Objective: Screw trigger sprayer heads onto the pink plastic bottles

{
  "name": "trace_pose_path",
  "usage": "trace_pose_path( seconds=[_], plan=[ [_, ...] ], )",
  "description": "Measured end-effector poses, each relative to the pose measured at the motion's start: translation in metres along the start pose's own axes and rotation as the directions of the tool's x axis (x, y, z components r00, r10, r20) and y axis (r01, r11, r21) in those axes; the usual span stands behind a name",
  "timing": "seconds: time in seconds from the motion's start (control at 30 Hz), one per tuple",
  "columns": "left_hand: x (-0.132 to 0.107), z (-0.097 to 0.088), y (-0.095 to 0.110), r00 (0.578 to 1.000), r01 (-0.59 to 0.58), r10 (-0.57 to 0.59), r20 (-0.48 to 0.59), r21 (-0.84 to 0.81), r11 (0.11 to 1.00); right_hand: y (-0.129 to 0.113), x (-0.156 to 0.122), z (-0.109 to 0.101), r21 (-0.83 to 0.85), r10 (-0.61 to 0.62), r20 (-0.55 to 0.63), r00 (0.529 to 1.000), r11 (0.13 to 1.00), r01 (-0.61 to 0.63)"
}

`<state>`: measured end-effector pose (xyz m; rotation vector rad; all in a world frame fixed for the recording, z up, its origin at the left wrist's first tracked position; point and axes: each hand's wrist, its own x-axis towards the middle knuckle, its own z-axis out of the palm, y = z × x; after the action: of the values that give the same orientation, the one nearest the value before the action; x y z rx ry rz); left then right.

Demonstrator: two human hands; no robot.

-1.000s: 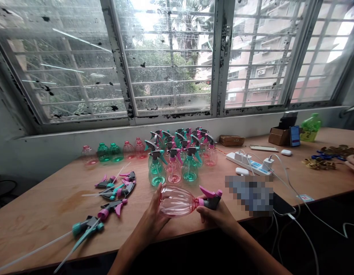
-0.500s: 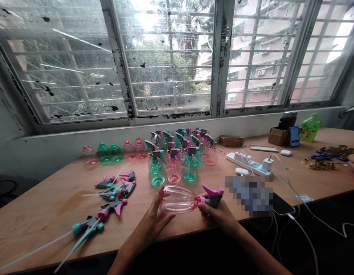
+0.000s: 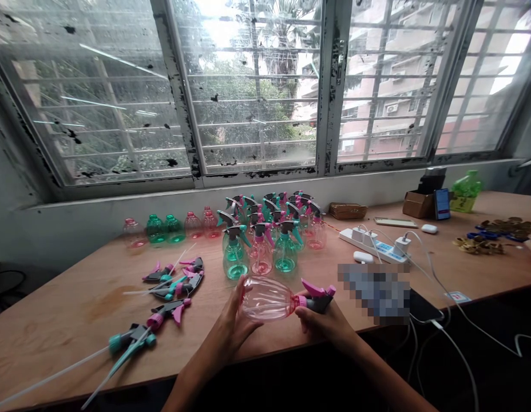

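Note:
A clear pink spray bottle (image 3: pixel 268 298) lies sideways in the air between my hands, above the table's front edge. My left hand (image 3: pixel 233 315) is wrapped round its base. At the neck, the fingers of my right hand (image 3: pixel 319 323) close on the pink collar of the grey-and-pink spray head (image 3: pixel 319 297), whose trigger points up. The head sits at the bottle's mouth; whether the thread is fully engaged I cannot tell. Just behind stand several green and pink spray bottles (image 3: pixel 261 252) with heads fitted.
Loose spray heads (image 3: pixel 169 312) with long tubes lie at left. Open bottles without heads (image 3: pixel 175 229) line the wall. To the right are a power strip (image 3: pixel 375 245), cables, a phone (image 3: pixel 424 303), a cardboard box (image 3: pixel 417 203) and brass-coloured parts (image 3: pixel 480 246). Another person's hand shows at the right edge.
The bottle has turned slightly about its long axis and its spray head has tilted a little. Both hands stay in nearly the same place, still holding it.

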<state>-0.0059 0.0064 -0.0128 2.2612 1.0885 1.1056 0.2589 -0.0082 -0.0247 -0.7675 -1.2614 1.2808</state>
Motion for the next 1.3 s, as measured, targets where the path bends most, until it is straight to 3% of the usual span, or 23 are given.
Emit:
trace_pose_path(
  seconds=[0.1, 0.27, 0.5, 0.77, 1.0, 1.3],
  plan=[
    [-0.002, 0.0, -0.005, 1.0, -0.026, 0.026, 0.003, 0.023, 0.999, 0.0, -0.001, 0.0, -0.002, 0.018, 0.015, 1.0, 1.0, -0.017],
    [-0.002, -0.007, 0.006, 0.997, -0.037, 0.034, 0.064, 0.053, 0.998, 0.0, -0.002, 0.0, -0.001, 0.019, -0.001, 1.0, 1.0, -0.019],
    [0.001, -0.002, 0.001, 0.999, -0.002, 0.003, 0.033, -0.026, 1.0, 0.003, 0.0, -0.001, 0.003, 0.005, 0.002, 1.0, 1.0, -0.005],
    [0.0, -0.008, 0.004, 0.993, -0.042, 0.051, 0.107, -0.088, 0.995, -0.002, -0.001, 0.001, -0.054, 0.035, 0.005, 0.999, 0.998, -0.034],
    [0.0, -0.003, 0.003, 0.999, -0.031, 0.033, 0.032, -0.042, 0.999, 0.005, -0.001, 0.0, 0.018, 0.029, 0.018, 0.999, 0.999, -0.029],
    [0.001, -0.01, 0.018, 0.994, -0.017, 0.029, 0.104, -0.11, 0.994, 0.001, -0.002, -0.004, -0.178, 0.052, 0.03, 0.998, 0.983, -0.046]
  ],
)
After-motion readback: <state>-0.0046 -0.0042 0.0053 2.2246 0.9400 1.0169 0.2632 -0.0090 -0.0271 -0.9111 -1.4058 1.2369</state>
